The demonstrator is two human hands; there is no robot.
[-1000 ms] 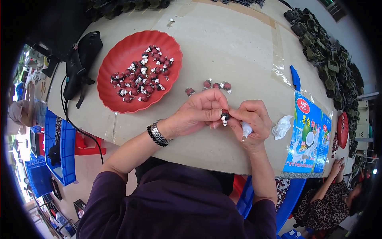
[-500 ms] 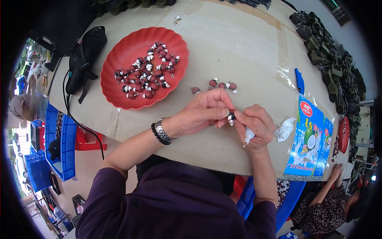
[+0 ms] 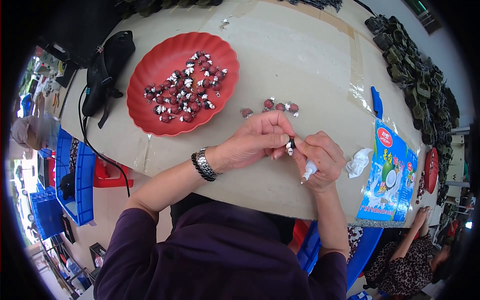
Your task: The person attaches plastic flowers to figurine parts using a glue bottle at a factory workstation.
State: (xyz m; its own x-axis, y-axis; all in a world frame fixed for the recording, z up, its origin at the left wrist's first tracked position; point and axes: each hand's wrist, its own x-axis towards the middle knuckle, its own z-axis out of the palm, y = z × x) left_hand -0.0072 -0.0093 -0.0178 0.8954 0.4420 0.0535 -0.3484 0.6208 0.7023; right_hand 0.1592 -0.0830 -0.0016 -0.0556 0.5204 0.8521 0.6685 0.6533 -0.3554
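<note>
Between the thumb and fingertips of my left hand [image 3: 252,141] is a small black-and-white figurine [image 3: 290,148], its lower end pointing toward me. The thumb and forefinger of my right hand [image 3: 325,156] press against its other side. Tucked in the right hand's lower fingers is a small white squeeze bottle [image 3: 310,169], its nozzle slanting down to the left. Just beyond my hands lie several dark red, black and white figurine charms [image 3: 280,107]. Many more like them fill the middle of a red scalloped dish [image 3: 145,65] on the left.
Right of my hands sit a crumpled white tissue [image 3: 358,163], a blue printed sheet [image 3: 387,175] and a blue tool [image 3: 376,101]. A black pouch [image 3: 107,70] with a cable lies far left. Dark green pieces [image 3: 412,75] pile along the right edge. A co-worker [image 3: 407,265] sits lower right.
The squeeze bottle's nozzle has swung slightly to the left in my right hand. Both hands keep their grip on the figurine at nearly the same spot.
</note>
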